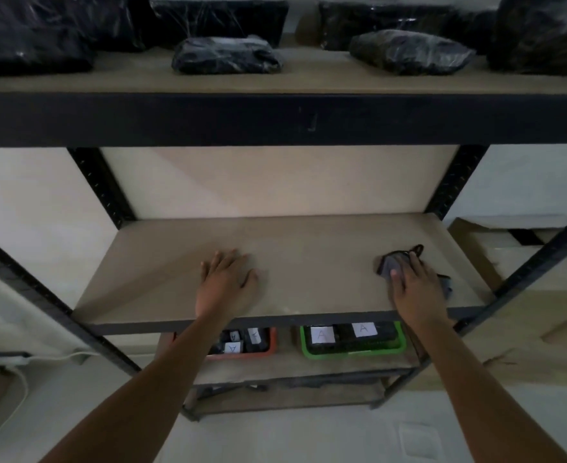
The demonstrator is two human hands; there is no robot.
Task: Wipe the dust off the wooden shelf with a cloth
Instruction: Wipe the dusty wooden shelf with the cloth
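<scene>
Wooden shelf (308, 248): the middle board of a black metal rack, pale brown, bare apart from the two hands and the cloth; its front edge is a dark strip running under both wrists.
Cloth (390, 262): a small dark grey rag lying flat on the right part of the shelf, well inside the front edge; a thin dark loop sticks out at its far corner, and a fold of it shows on the right side of the hand.
Right hand (415, 285): palm down on top of the cloth, pressing it against the board; the fingers (396, 277) are extended and slightly spread over the rag, not pinching it.
Left hand (225, 279): flat on the bare wood near the middle of the shelf, well apart from the cloth, fingers stretched forward and close together, thumb angled out to the right, holding nothing.
Upper shelf (308, 76): carries several black plastic-wrapped bundles (225, 55) in a row.
Lower shelf (288, 365): a red tray (272, 342) and a green tray (352, 350) stand side by side, each with dark contents and white paper labels marked with the letter A.
Right of the rack: brown cardboard boxes (529, 329) against a pale wall.
</scene>
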